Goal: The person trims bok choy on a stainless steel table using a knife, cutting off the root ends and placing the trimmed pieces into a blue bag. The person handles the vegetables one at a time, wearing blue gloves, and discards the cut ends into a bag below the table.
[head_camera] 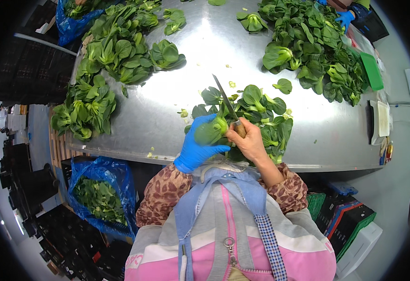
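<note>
My left hand [198, 145], in a blue glove, holds a head of bok choy [212, 130] with its pale base turned to the right. My bare right hand [247, 140] grips the wooden handle of a knife [225, 98], its narrow blade pointing up and away to the left. The right thumb and fingers are close against the base of the bok choy; whether they touch it is hard to tell. Loose leaves and stems [253, 98] lie under and beyond my hands on the metal table [155, 119], with small cut pieces [183, 113] about.
Bok choy piles lie on the left [120, 56] and right [310, 45] of the table. Below the left edge a blue bag [131, 186] holds leaves. Crates [352, 217] stand at lower right. A co-worker's blue-gloved hand [346, 19] is at the far right pile.
</note>
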Motion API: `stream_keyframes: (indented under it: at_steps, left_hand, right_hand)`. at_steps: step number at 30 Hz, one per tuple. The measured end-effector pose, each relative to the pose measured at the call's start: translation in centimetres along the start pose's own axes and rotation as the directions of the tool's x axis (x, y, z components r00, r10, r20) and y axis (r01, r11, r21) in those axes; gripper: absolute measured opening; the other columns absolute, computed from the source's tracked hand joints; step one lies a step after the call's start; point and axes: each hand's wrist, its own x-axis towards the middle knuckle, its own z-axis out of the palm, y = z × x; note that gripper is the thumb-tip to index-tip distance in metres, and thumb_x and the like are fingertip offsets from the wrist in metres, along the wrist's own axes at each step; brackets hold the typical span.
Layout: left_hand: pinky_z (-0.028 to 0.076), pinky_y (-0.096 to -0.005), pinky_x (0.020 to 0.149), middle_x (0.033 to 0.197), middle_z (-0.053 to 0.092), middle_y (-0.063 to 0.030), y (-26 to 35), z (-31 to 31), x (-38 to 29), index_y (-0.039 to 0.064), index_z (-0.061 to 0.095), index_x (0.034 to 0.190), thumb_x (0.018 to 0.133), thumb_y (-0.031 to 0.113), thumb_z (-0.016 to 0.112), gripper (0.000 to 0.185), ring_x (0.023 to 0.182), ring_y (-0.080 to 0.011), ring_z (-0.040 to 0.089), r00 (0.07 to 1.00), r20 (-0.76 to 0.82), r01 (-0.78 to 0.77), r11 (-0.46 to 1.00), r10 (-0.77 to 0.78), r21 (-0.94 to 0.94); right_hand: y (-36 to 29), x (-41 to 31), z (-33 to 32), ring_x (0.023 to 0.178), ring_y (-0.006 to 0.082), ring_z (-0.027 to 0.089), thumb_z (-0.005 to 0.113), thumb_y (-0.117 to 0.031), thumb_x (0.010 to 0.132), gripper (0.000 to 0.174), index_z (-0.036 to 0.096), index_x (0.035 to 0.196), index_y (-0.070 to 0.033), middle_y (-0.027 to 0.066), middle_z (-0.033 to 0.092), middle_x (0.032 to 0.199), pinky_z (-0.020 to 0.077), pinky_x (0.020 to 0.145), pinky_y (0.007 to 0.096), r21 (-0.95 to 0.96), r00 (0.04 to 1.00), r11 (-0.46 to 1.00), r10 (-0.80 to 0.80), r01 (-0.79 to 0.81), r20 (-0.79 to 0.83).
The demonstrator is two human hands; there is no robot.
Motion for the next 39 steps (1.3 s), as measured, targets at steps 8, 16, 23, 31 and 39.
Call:
stream_keyframes:
  at_steps: [8,16,23,31,39]
  left_hand:
    - [0.044,-0.0310,0.094,0.123,0.046,-0.0081,-0.7,-0.4,0.1,0.004,0.047,0.126,0.075,0.013,0.077,0.060,0.111,-0.0183,0.051,0.986,0.004,-0.161,0.934,0.168,0.319]
    - [0.048,-0.0284,0.081,0.101,0.060,-0.0065,-2.6,0.3,0.3,0.001,0.056,0.112,0.083,0.014,0.071,0.035,0.093,-0.0155,0.058,0.964,-0.231,0.130,0.991,-0.130,-0.019]
    - [0.048,-0.0230,0.073,0.095,0.061,-0.0030,-3.9,-1.7,1.0,0.000,0.056,0.112,0.089,0.018,0.064,0.030,0.084,-0.0109,0.058,0.981,-0.077,0.113,0.842,-0.180,-0.528]
    - [0.048,-0.0258,0.080,0.109,0.055,-0.0039,-2.5,-0.9,1.3,0.001,0.046,0.128,0.087,0.027,0.067,0.053,0.093,-0.0125,0.055,0.994,-0.040,0.052,0.741,-0.106,-0.670]
    - [0.048,-0.0289,0.089,0.119,0.055,-0.0094,-1.5,0.3,1.1,0.002,0.037,0.137,0.084,0.020,0.068,0.064,0.107,-0.0163,0.055,0.990,0.029,0.127,0.754,-0.141,-0.645]
  right_hand:
    - [-0.1,-0.1,0.3,0.063,0.0116,0.057,0.071,-0.024,0.077,0.030,0.064,0.096,-0.001,0.0054,0.063,0.071,0.0462,0.061,0.0270,-0.045,0.998,0.998,-0.045,0.044,-0.031]
    - [-0.5,-0.1,-0.2,0.056,0.0095,0.053,0.065,-0.017,0.077,0.023,0.068,0.095,-0.003,0.0008,0.057,0.061,0.0438,0.055,0.0252,-0.126,0.998,0.991,0.046,-0.039,0.052]
    - [-0.8,-0.3,-1.7,0.042,0.0025,0.039,0.066,-0.014,0.084,0.016,0.067,0.096,-0.003,-0.0054,0.050,0.060,0.0287,0.038,0.0200,0.239,0.959,0.936,0.217,-0.258,0.182]
    - [-0.5,0.1,-1.9,0.083,0.0118,0.061,0.074,-0.016,0.079,0.032,0.065,0.106,-0.002,0.0064,0.066,0.098,0.0484,0.074,0.0254,-0.064,0.993,0.995,-0.078,0.072,-0.094]
    - [-1.4,-0.3,-0.1,0.087,0.0196,0.063,0.079,-0.021,0.073,0.040,0.064,0.104,-0.001,0.0095,0.065,0.098,0.0482,0.077,0.0306,-0.199,0.976,0.956,-0.211,0.216,0.050]
